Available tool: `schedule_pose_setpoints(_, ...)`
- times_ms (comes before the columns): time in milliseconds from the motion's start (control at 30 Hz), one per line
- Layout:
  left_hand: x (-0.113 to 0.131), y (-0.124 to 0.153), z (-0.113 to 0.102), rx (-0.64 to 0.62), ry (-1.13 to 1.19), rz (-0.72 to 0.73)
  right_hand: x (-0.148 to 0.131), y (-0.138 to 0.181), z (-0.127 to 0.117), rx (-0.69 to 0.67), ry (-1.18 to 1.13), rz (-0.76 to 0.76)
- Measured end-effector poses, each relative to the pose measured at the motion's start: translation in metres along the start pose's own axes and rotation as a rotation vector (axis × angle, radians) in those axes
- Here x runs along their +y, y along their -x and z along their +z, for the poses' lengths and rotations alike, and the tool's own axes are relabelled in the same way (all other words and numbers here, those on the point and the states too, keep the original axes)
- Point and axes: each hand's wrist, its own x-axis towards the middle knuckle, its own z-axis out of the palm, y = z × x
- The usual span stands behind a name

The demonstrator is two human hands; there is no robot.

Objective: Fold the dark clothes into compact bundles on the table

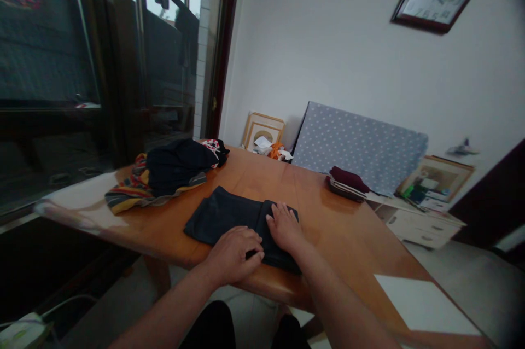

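Observation:
A dark navy folded garment (229, 215) lies flat near the front edge of the wooden table, its right part doubled over in a thicker fold. My right hand (285, 227) rests flat on that fold with its fingers spread. Close to the garment's near edge, my left hand (237, 253) touches the cloth, fingers bent and thumb apart from them with a dark gap between. No cloth shows pinched in either hand. What kind of garment it is cannot be made out.
On the table (344, 239) are a heap of dark and striped clothes (176, 166) at left, a folded maroon stack (348, 182) at far right, and a white sheet (424, 303) near the right edge. Behind stand a dotted grey cloth (361, 141) and a white cabinet (426, 226).

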Motion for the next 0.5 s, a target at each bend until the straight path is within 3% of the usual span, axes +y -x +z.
schedule_pose_setpoints(100,0.0,0.001,-0.001,0.008,0.01,-0.009,-0.013,0.001,0.005,-0.058,-0.003,-0.081)
schedule_pose_setpoints(233,-0.001,0.001,-0.001,0.009,0.018,-0.009,-0.018,0.001,0.006,-0.096,-0.003,-0.065)
schedule_pose_setpoints(433,-0.002,0.0,0.003,0.031,0.057,-0.052,-0.02,0.005,0.011,-0.055,0.013,-0.07)
schedule_pose_setpoints(500,-0.006,-0.001,0.001,0.098,0.076,-0.113,-0.02,0.006,0.013,-0.049,0.016,-0.079)
